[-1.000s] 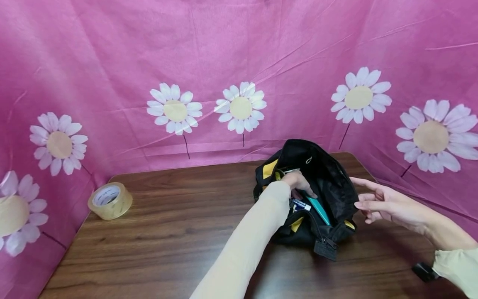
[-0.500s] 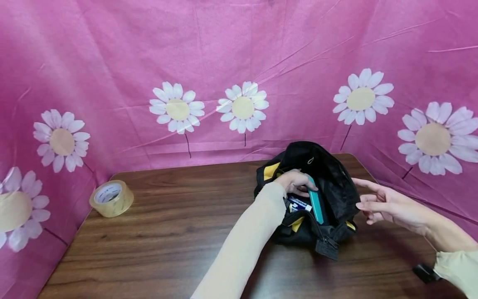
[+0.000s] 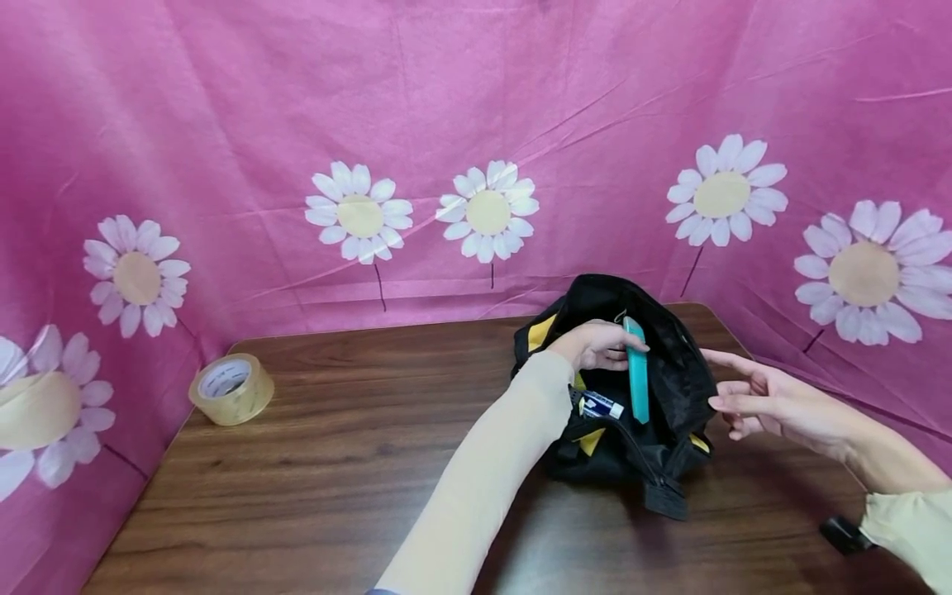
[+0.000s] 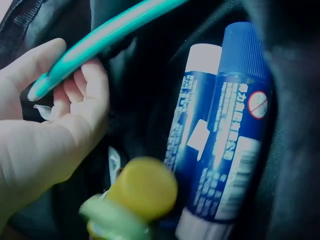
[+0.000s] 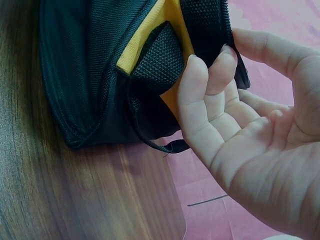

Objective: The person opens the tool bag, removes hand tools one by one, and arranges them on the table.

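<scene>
A black bag (image 3: 680, 388) with yellow trim sits on the table with its mouth wide. Inside it, my left hand (image 3: 595, 343) pinches one end of a long, slim teal stick-like item (image 3: 638, 380); the left wrist view shows thumb and fingers around the teal item (image 4: 95, 45). Below that hand lie two blue glue sticks (image 4: 192, 120), one white-capped, one blue-capped, and a blurred yellow-and-green item (image 4: 142, 187). My right hand (image 3: 781, 409) holds the bag's right rim, its fingertips at the zipper edge (image 5: 227, 25). The bottom of the bag is partly hidden.
A roll of clear tape (image 3: 249, 397) stands at the table's far left. The brown wooden table (image 3: 357, 463) ends at a pink cloth (image 3: 416, 83) printed with daisies. A small black object (image 3: 844, 535) is by the right sleeve.
My left hand has drawn the teal item upward, so it stands more upright within the bag and the glue stick shows below it. The right hand stays at the rim.
</scene>
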A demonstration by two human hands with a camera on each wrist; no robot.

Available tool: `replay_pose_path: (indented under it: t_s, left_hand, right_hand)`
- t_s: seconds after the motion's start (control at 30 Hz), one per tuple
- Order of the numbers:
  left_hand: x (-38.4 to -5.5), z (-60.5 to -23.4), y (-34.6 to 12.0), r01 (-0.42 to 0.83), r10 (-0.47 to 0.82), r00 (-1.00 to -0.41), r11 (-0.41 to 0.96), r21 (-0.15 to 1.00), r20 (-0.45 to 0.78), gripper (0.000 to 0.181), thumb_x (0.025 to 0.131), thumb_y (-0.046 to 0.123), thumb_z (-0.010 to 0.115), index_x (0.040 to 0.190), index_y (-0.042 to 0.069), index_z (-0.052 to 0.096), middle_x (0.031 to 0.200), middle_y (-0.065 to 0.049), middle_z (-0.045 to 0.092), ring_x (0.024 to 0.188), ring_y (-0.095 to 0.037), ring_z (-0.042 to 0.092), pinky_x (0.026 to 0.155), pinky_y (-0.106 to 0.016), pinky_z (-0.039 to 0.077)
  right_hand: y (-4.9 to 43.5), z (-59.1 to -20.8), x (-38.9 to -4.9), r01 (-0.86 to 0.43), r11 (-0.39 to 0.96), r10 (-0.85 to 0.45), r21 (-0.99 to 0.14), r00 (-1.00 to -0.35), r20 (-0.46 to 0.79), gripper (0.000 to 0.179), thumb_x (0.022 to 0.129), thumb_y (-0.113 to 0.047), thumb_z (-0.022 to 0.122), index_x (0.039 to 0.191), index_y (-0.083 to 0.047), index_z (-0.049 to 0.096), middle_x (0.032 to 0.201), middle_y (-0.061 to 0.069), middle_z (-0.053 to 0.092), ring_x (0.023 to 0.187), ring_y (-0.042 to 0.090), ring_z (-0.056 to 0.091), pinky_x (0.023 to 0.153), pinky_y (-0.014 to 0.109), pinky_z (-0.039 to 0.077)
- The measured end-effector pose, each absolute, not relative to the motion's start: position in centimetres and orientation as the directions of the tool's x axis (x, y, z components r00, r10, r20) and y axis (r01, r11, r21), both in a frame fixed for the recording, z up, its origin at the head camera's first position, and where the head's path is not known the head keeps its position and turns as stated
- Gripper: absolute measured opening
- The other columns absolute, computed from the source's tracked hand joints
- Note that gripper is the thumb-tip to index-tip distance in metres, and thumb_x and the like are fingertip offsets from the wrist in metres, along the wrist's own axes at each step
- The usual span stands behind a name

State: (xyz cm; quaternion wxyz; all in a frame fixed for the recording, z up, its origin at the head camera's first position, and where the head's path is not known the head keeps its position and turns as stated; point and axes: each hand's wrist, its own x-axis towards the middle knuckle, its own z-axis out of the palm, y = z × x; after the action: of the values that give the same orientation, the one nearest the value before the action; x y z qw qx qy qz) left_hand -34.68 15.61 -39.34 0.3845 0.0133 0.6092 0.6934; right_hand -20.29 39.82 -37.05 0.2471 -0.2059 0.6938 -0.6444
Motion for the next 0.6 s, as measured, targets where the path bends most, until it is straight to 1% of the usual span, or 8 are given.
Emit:
replay_pose_path:
  t_s: [0.1,0.2,0.3,0.43,0.6]
  left_hand:
    - [-34.6,-38.0,15.5,-0.522,0.543,-0.71,0.021,0.852,-0.449,0.012,0.085,-0.004,0.076,0.084,0.004,0.067,0.086,-0.008,0.068,0.077,-0.017,0.063,0.088,-0.036,0.058]
    - [-34.3,-36.6,15.3,-0.508,0.541,-0.718,0.021,0.861,-0.438,0.01,0.086,-0.004,0.075,0.086,0.003,0.069,0.089,-0.009,0.069,0.078,-0.018,0.064,0.088,-0.037,0.058]
    - [-34.1,-35.1,14.9,-0.494,0.554,-0.717,0.025,0.869,-0.423,0.01,0.087,-0.003,0.075,0.086,0.004,0.07,0.089,-0.009,0.07,0.078,-0.018,0.065,0.085,-0.037,0.059]
    - [-33.8,-33.1,14.2,-0.471,0.59,-0.707,0.017,0.882,-0.389,0.011,0.089,-0.003,0.074,0.087,0.006,0.069,0.087,-0.007,0.069,0.078,-0.018,0.065,0.079,-0.035,0.058]
    - [-33.5,-30.1,12.9,-0.431,0.62,-0.714,-0.02,0.902,-0.327,0.013,0.091,-0.003,0.072,0.094,0.008,0.065,0.086,-0.006,0.067,0.077,-0.018,0.064,0.073,-0.033,0.057]
  right_hand:
    - [39.8,-36.8,-20.3,0.036,0.082,-0.608,-0.996,-0.79,-0.078,0.065,0.104,0.008,0.041,0.155,-0.033,0.033,0.121,0.01,0.069,0.091,0.017,0.068,0.073,0.042,0.062]
    - [39.7,-36.8,-20.3,0.044,0.067,-0.612,-0.997,-0.787,-0.076,0.065,0.105,0.008,0.041,0.154,-0.033,0.034,0.116,0.007,0.07,0.089,0.016,0.068,0.074,0.043,0.062]
    - [39.7,-36.7,-20.3,0.053,0.062,-0.611,-0.997,-0.787,-0.08,0.064,0.105,0.007,0.041,0.154,-0.033,0.033,0.115,0.007,0.07,0.089,0.015,0.068,0.074,0.043,0.062]
    - [39.7,-36.6,-20.2,0.06,0.075,-0.604,-0.995,-0.791,-0.093,0.063,0.105,0.006,0.041,0.154,-0.034,0.033,0.116,0.007,0.069,0.09,0.016,0.068,0.075,0.042,0.062]
    - [39.6,-36.5,-20.3,0.057,0.089,-0.599,-0.994,-0.795,-0.099,0.063,0.105,0.006,0.041,0.153,-0.035,0.033,0.111,0.004,0.068,0.087,0.014,0.067,0.074,0.041,0.062]
